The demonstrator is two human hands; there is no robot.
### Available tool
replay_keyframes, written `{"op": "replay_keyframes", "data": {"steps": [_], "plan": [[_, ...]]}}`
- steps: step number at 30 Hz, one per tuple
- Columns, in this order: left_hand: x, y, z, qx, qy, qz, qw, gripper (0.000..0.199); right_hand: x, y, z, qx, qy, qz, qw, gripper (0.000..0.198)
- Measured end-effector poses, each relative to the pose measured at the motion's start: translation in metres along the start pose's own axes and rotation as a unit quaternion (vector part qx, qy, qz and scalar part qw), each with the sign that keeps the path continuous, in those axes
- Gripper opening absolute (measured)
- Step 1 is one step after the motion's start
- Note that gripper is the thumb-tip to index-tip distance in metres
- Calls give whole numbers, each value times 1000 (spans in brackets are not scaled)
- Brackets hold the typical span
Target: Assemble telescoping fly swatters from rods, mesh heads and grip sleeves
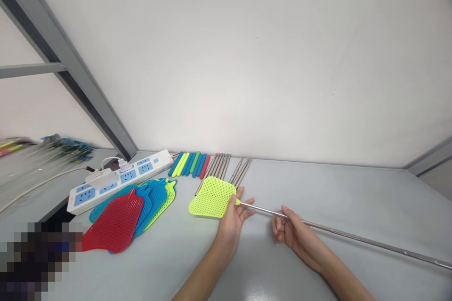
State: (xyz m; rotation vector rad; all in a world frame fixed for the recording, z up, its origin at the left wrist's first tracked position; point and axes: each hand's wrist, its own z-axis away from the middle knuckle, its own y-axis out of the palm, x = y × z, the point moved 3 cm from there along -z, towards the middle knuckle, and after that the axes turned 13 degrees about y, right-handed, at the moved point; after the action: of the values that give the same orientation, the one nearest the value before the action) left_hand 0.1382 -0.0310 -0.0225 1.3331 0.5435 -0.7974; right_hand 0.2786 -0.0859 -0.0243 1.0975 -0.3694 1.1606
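So in the head view there's a yellow-green swatter head (212,197) on the end of a long steel rod (356,235), held over the grey table (335,188) right in front of the wearer. The left hand (231,216) pinches the narrow neck end of the mesh, thumb on top, the other fingers fanned out loosely past it. My guess is that grip is there to steady the joint where head meets rod. The right hand (293,233) has the rod lightly between thumb and curled fingers, further along, probably because something that long would dip with only one end supported. Direction-wise, the mesh points left and a bit away from the wearer, and the long axis runs from there down to the right, slanting nearer until the rod leaves the frame, so can't tell you what the far end looks like. Behind it, loose metal rods (219,164) and coloured grips (190,164) lie side by side near the wall, I'd say so they're easy to grab singly. Spare swatter heads overlap in a pile at left, red one (120,221) on top, just beside a white power strip (158,162)
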Motion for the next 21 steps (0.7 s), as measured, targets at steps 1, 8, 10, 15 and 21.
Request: {"op": "replay_keyframes", "data": {"steps": [1, 8, 10, 15, 21], "plan": [[0, 0, 0, 0, -2, 0, 1000, 28, 0, 0, 0, -2, -1, -1, 1000, 42], [2, -2, -1, 39, -10, 8, 999, 29, 2, 1, 0, -9, -3, 6, 1000, 42], [2, -2, 0, 55, -18, 4, 998, 32, 2, 1, 1, -9, -5, 11, 1000, 42], [2, -2, 1, 42, -10, -12, 999, 31, 2, 3, 1, -5, -10, 16, 1000, 42], [1, -1, 1, 59, -9, -17, 998, 33, 3, 7, 2, -2, -21, 23, 1000, 43]]}}
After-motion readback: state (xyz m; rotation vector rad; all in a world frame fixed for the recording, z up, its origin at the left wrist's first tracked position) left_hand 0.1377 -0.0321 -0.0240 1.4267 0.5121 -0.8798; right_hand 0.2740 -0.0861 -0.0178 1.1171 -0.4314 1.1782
